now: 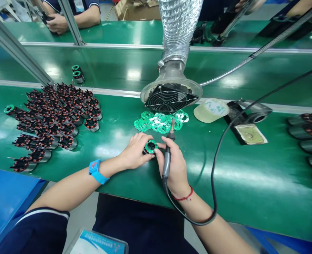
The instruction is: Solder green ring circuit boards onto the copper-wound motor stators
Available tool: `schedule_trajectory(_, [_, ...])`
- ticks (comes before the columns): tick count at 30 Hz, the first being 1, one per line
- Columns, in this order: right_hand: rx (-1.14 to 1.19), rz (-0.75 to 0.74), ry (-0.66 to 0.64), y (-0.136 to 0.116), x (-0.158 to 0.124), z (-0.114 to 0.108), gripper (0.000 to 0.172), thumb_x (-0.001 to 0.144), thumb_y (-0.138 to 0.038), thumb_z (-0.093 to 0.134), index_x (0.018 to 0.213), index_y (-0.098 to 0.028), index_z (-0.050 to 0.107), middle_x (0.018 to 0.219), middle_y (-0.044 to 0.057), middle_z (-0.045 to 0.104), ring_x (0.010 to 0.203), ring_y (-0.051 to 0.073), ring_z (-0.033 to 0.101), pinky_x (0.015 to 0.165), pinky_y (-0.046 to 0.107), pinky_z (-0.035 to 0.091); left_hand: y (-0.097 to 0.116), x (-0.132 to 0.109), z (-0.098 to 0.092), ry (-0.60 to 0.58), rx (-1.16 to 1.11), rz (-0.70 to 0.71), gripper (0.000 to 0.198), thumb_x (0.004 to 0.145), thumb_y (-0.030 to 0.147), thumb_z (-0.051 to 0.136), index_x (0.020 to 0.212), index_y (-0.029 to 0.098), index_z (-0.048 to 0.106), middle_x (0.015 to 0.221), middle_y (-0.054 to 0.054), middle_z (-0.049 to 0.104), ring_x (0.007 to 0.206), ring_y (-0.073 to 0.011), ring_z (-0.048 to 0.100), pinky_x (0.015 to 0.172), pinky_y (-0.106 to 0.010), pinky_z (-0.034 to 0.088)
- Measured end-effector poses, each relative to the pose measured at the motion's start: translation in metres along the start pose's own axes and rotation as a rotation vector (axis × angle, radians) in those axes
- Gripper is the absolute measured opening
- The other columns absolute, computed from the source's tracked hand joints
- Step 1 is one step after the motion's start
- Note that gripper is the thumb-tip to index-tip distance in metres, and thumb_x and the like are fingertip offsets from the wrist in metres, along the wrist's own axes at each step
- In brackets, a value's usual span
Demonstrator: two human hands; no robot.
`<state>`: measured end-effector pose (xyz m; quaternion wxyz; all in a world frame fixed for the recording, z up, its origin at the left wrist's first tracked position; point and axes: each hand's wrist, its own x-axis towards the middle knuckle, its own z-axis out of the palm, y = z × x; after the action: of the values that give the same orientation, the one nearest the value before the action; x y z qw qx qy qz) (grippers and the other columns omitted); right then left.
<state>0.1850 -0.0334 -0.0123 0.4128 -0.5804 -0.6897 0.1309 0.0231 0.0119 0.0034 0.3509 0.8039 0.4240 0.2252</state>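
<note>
My left hand [135,151] is closed round a motor stator [145,151] low over the green bench. On top of the stator lies a green ring-shaped circuit board [151,145]. My right hand [175,162] has a soldering iron [166,160] tucked in it, the tip pointing up and away from me. Thumb and index finger of that hand also touch the right edge of the stator and its board. Just beyond my hands is a loose pile of green ring boards [158,121].
Many bare stators [57,113] crowd the left. A fume extractor [171,95] hangs over the board pile. Right of it are a tape roll [211,110] and a soldering iron stand with sponge [251,134]. The iron's cable [214,176] loops across my right forearm. A co-worker's hands [57,24] show opposite.
</note>
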Motion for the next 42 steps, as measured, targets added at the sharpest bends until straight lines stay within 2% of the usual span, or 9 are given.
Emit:
schedule_trajectory(4, [0.023, -0.038, -0.067, 0.002, 0.002, 0.002, 0.048, 0.091, -0.04, 0.057, 0.134, -0.023, 0.045, 0.122, 0.012, 0.066, 0.111, 0.028, 0.064, 0.091, 0.047, 0.053, -0.008, 0.003, 0.0, -0.016, -0.078, 0.094, 0.047, 0.08, 0.017, 0.059, 0.124, 0.019, 0.045, 0.123, -0.013, 0.053, 0.118, -0.0286, 0.05, 0.104, -0.051, 0.042])
schedule_trajectory(7, [0.03, -0.058, -0.101, 0.005, 0.005, 0.003, 0.045, 0.091, -0.045, 0.057, 0.13, -0.023, 0.049, 0.121, 0.012, 0.066, 0.107, 0.027, 0.066, 0.089, 0.046, 0.054, -0.012, 0.001, 0.004, 0.054, -0.177, 0.058, 0.064, 0.079, 0.016, 0.06, 0.136, 0.016, 0.031, 0.134, -0.018, 0.047, 0.123, -0.0283, 0.051, 0.105, -0.049, 0.044])
schedule_trajectory(12, [0.013, 0.022, -0.019, 0.008, 0.005, 0.005, 0.046, 0.09, -0.046, 0.058, 0.129, -0.023, 0.049, 0.12, 0.011, 0.067, 0.107, 0.027, 0.066, 0.092, 0.048, 0.053, -0.005, -0.007, 0.006, 0.143, -0.106, -0.007, 0.042, 0.084, 0.019, 0.059, 0.123, 0.013, 0.046, 0.126, -0.018, 0.054, 0.121, -0.0295, 0.053, 0.105, -0.05, 0.045])
schedule_trajectory(20, [-0.029, -0.076, -0.028, 0.009, 0.007, 0.007, 0.042, 0.093, -0.043, 0.054, 0.129, -0.021, 0.051, 0.111, 0.012, 0.071, 0.098, 0.026, 0.068, 0.084, 0.043, 0.055, -0.01, -0.004, -0.005, 0.076, -0.184, -0.022, 0.037, 0.081, 0.013, 0.056, 0.117, 0.015, 0.057, 0.13, -0.014, 0.06, 0.124, -0.0258, 0.055, 0.111, -0.047, 0.042])
schedule_trajectory(26, [-0.021, -0.016, 0.019, 0.011, 0.024, -0.028, 0.038, 0.092, -0.036, 0.055, 0.128, -0.024, 0.051, 0.116, 0.01, 0.071, 0.107, 0.025, 0.066, 0.093, 0.043, 0.052, -0.006, -0.003, -0.01, 0.027, 0.011, 0.027, 0.071, 0.082, 0.022, 0.06, 0.146, 0.011, 0.032, 0.152, -0.022, 0.036, 0.143, -0.0323, 0.034, 0.119, -0.055, 0.028])
schedule_trajectory(31, [-0.161, 0.116, 0.037, 0.052, 0.065, -0.07, 0.038, 0.092, -0.029, 0.051, 0.129, -0.02, 0.051, 0.116, 0.013, 0.069, 0.105, 0.025, 0.066, 0.093, 0.041, 0.05, 0.001, 0.0, -0.003, -0.071, 0.165, 0.04, 0.058, 0.086, 0.02, 0.052, 0.143, 0.019, 0.042, 0.144, -0.016, 0.05, 0.133, -0.0319, 0.047, 0.113, -0.056, 0.037])
schedule_trajectory(33, [-0.222, 0.14, 0.053, 0.073, 0.081, -0.081, 0.035, 0.086, -0.02, 0.053, 0.121, -0.017, 0.058, 0.099, 0.013, 0.073, 0.092, 0.027, 0.069, 0.085, 0.041, 0.052, -0.001, 0.0, -0.001, -0.033, 0.175, 0.028, 0.051, 0.088, 0.022, 0.049, 0.138, 0.021, 0.048, 0.14, -0.014, 0.054, 0.128, -0.0302, 0.053, 0.11, -0.053, 0.041])
schedule_trajectory(37, [-0.194, 0.129, 0.049, 0.106, 0.093, -0.088, 0.029, 0.084, -0.021, 0.058, 0.112, -0.02, 0.064, 0.062, -0.001, 0.069, 0.06, 0.02, 0.069, 0.06, 0.028, 0.051, -0.023, 0.002, -0.009, 0.136, 0.125, -0.034, 0.044, 0.086, 0.035, 0.054, 0.128, 0.024, 0.055, 0.134, -0.011, 0.059, 0.125, -0.0296, 0.057, 0.108, -0.049, 0.045])
schedule_trajectory(42, [-0.121, 0.134, 0.195, 0.119, 0.085, -0.082, 0.042, 0.089, -0.028, 0.056, 0.129, -0.021, 0.052, 0.098, 0.006, 0.075, 0.085, 0.02, 0.074, 0.072, 0.029, 0.057, -0.059, 0.037, -0.07, 0.602, -0.049, -0.251, 0.064, 0.071, 0.06, 0.064, 0.118, 0.018, 0.051, 0.12, -0.014, 0.064, 0.11, -0.0349, 0.064, 0.102, -0.054, 0.048])
